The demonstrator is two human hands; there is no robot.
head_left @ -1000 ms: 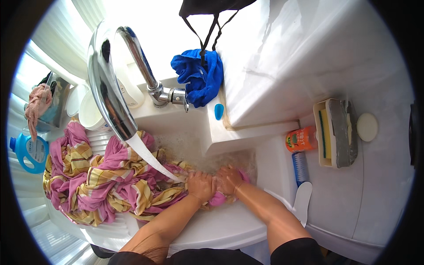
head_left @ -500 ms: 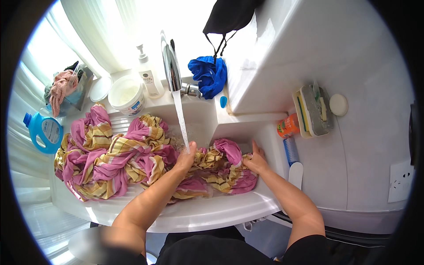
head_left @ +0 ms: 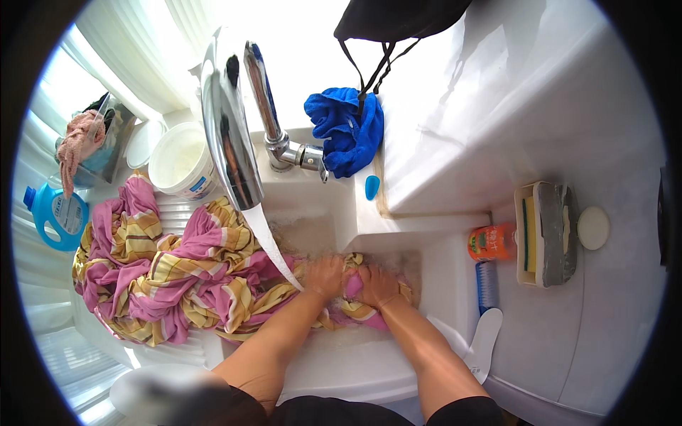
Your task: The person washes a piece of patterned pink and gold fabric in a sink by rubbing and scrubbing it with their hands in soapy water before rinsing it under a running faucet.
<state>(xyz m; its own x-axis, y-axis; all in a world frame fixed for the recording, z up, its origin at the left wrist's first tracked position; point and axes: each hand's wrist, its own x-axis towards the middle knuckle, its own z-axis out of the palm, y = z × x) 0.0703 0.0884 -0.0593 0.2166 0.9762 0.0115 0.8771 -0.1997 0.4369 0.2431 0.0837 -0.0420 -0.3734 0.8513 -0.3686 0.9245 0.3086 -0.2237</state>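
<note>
A large pink-and-yellow striped cloth (head_left: 167,284) lies bunched over the ribbed left side of the white sink (head_left: 440,263). Its right end dips into cloudy water in the basin. My left hand (head_left: 325,277) is down in that water, fingers bent into the wet cloth and partly hidden. Close beside it, my right hand (head_left: 378,286) grips a pink fold at the waterline. From the chrome faucet (head_left: 238,167), a stream of water falls next to my left wrist.
A white tub (head_left: 177,167), a blue detergent bottle (head_left: 62,216) and a bin of clothes (head_left: 89,145) stand at left. Behind the basin lies a blue cloth (head_left: 348,131). An orange can (head_left: 490,243), blue brush (head_left: 487,287) and sponge holder (head_left: 545,234) sit at right.
Both hands have gone lower into the basin and come closer together, pushing the cloth's right end under water. My left hand has left the stream's path. The view is now nearer the sink.
</note>
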